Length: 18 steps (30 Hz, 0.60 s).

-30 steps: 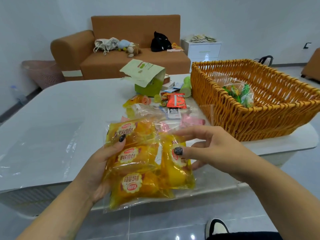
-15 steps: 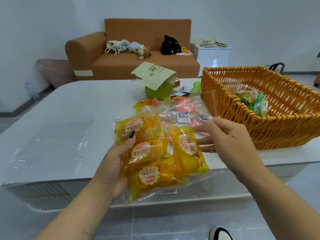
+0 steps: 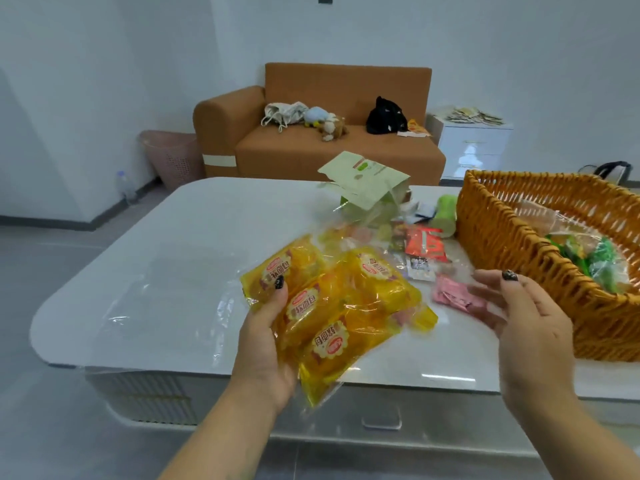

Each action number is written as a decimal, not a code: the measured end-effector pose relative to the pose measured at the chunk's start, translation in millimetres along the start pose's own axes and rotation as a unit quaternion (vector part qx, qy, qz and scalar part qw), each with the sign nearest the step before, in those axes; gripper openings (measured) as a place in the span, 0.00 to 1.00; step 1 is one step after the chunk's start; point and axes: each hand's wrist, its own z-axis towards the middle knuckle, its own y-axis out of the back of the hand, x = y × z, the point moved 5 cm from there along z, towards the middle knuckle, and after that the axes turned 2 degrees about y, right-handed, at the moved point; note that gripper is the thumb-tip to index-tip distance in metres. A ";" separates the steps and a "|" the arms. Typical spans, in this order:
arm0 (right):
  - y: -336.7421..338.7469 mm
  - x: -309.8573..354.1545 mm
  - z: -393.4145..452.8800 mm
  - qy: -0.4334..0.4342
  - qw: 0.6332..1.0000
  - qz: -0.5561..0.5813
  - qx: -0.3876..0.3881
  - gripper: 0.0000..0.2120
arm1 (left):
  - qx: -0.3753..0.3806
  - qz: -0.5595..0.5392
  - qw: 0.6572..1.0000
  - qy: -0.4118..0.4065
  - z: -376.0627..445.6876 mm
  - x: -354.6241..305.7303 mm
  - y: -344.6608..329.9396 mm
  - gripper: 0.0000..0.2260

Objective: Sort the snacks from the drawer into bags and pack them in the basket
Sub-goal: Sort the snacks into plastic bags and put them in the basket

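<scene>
Left hand: the left hand (image 3: pixel 266 344) grips a clear plastic bag (image 3: pixel 332 306) of yellow bread packets from below, thumb curled over the top packet; the bag is raised above the near edge of the white table (image 3: pixel 166 271) and tilts up to the right
Right hand: the right hand (image 3: pixel 526 327) hovers just right of the bag, fingers spread and loosely bent, holding nothing; whether its fingertips touch the bag's clear film cannot be told
Bag contents: four yellow bread packets (image 3: pixel 325 334) with round red-and-white labels lie packed side by side inside the film
Loose snacks: a pink packet (image 3: pixel 453 299) lies on the table between the two hands; behind it sit a red sachet (image 3: pixel 424 244) and a small dark-printed sachet (image 3: pixel 419 266); farther back, a pale green cup-shaped item (image 3: pixel 443 213)
Basket: the woven orange basket (image 3: pixel 502 244) stands at the table's right end, close beside the right hand; inside it lies a clear bag of green-wrapped snacks (image 3: pixel 602 265)
Box: a green carton (image 3: pixel 363 188) with its flap lifted stands at mid-table behind the loose snacks
Film: a clear plastic sheet (image 3: pixel 145 306) lies flat on the left of the table
Background: an orange sofa (image 3: pixel 311 150) bears a cloth bag, a soft toy and a black bag; a white drawer cabinet (image 3: pixel 474 147) stands to its right; a pink hamper (image 3: pixel 173 157) to its left
</scene>
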 end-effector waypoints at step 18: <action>-208.8 -94.6 146.7 0.027 0.930 -0.319 0.180 0.10 | -0.159 -0.093 0.976 -0.119 30.9 -55.0 38.0 0.13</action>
